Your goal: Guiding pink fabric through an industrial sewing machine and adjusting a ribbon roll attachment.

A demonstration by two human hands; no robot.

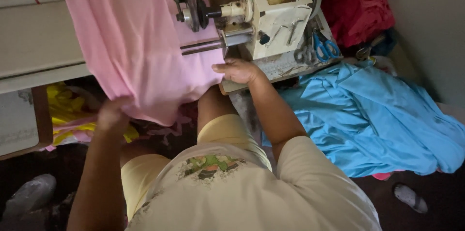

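A pink cloth (135,42) lies over the table and hangs off its front edge under the arm of a cream sewing machine (271,13). My left hand (112,112) grips the cloth's hanging lower edge at the left. My right hand (238,70) rests flat on the cloth's right edge, just in front of the machine's base. My knees in yellow shorts sit below the cloth.
Blue-handled scissors (325,47) lie on the machine's base at the right. A large blue cloth (378,114) is heaped on the floor to the right, red cloth (356,5) behind it. Yellow cloth (68,110) sits under the table (34,42). A sandal (410,197) lies on the floor.
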